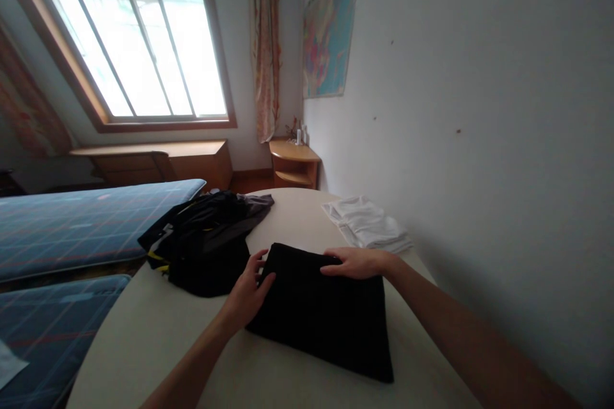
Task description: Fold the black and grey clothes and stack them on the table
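Observation:
A black folded garment (321,313) lies flat on the pale round table (167,358) in front of me. At its left edge is my left hand (247,291), with thumb and fingers apart and the thumb tip on the cloth. My right hand (359,262) has hold of the far edge, thumb on top and the other fingers along the rim, partly hidden. Beyond the left hand sits a loose heap of dark clothes (206,236) with yellow trim. White folded cloth (367,222) rests past the right hand.
A white wall (480,192) rises close on the right. To the left are blue plaid mattresses (96,223). Farther back stand a wooden desk (192,150) beneath the window and a small corner shelf (295,152).

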`<state>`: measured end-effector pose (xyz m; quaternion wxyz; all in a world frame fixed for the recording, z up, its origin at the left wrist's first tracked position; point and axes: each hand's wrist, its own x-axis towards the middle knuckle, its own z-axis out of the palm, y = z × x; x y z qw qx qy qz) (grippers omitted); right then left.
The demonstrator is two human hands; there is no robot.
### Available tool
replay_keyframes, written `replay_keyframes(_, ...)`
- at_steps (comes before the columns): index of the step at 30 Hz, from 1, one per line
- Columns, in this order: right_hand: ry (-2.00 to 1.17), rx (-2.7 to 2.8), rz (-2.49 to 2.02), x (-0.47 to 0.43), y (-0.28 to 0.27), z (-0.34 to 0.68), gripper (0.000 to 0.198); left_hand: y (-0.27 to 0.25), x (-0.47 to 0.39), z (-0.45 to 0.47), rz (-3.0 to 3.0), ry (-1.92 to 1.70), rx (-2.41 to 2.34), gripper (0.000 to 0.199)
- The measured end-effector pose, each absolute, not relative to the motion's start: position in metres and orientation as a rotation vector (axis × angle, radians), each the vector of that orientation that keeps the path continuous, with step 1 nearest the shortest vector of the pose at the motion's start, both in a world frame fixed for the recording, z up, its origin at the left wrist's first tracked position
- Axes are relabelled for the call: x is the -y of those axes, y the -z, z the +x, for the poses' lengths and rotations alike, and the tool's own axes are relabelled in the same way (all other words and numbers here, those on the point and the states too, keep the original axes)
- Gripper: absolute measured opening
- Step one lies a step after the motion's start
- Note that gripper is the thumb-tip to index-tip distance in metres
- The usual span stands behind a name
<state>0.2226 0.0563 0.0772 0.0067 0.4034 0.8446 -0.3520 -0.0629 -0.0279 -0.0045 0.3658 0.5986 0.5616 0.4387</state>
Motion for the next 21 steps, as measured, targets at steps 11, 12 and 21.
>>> replay_keyframes(11, 0.950, -2.822, 1.397, -0.051, -0.066, 0.249, 0.044, -0.007, 0.047, -0.056, 1.785, -0.825, -1.402, 0.064)
replay_keyframes(12, 0.967, -2.830, 1.417, -0.051, -0.067, 0.253, 0.045, -0.005, 0.044, -0.055, 1.785, -0.837, -1.375, 0.065)
replay_keyframes(21, 1.038, -2.861, 1.477, -0.066, -0.077, 0.286, 0.051, -0.014, -0.011, -0.039, 1.750, -0.973, -1.153, 0.067)
